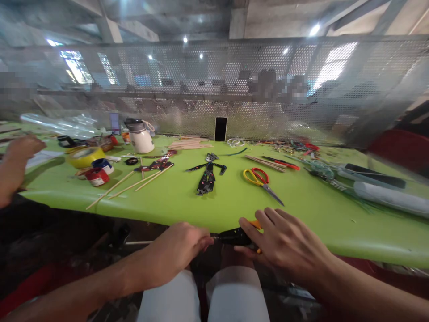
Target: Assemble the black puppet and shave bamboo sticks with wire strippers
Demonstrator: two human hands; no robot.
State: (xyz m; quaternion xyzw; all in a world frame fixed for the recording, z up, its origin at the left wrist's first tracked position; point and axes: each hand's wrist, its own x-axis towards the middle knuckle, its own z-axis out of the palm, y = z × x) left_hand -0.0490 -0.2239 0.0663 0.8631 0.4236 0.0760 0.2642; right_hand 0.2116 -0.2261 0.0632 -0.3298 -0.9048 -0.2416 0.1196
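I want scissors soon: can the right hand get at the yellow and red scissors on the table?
Probably yes. The right hand is busy on a black piece, but bare green table lies between it and the scissors.

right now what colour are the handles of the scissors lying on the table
One handle yellow, one red, on the scissors; seen in the head view.

Both forearms reach in from the near edge and meet low at the centre. The left hand (179,250) is curled into a loose fist, knuckles up, fingertips pinched toward the right. The right hand (284,243) lies palm down, fingers spread and pointing left, thumb tucked under.
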